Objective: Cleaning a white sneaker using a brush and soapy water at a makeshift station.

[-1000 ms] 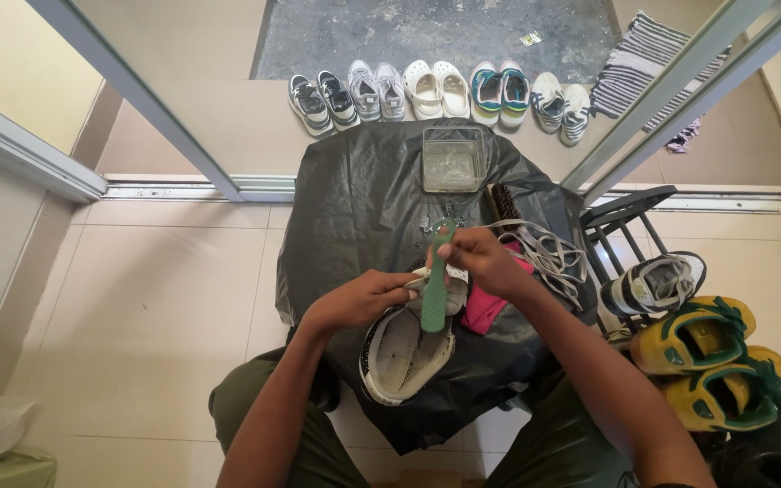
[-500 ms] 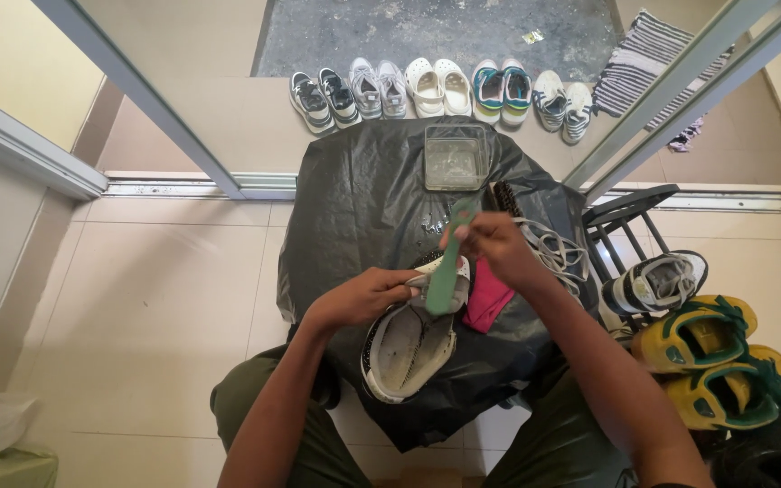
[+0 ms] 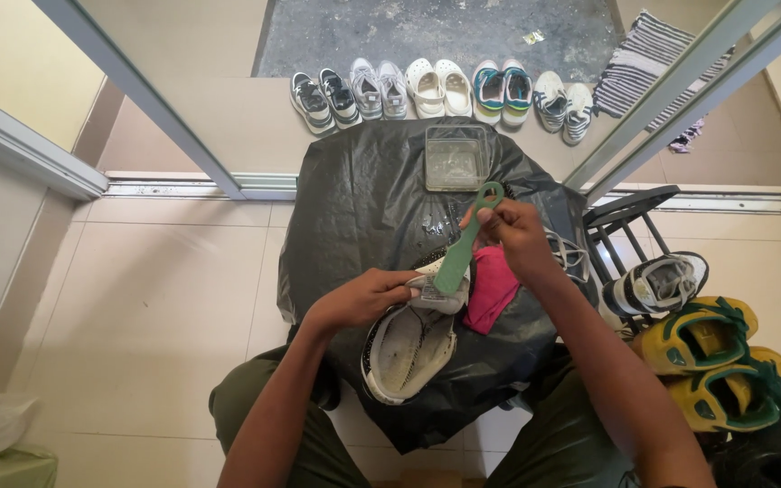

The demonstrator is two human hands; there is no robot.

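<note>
One green brush [image 3: 465,244], gripped in right hand [image 3: 519,237]; one white shoe [image 3: 409,339] gripped by left hand [image 3: 368,296]; ten shoes [image 3: 436,89] lined beyond.

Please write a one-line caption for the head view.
Left hand steadies a white shoe while right hand holds a green brush over black plastic sheet.
</note>
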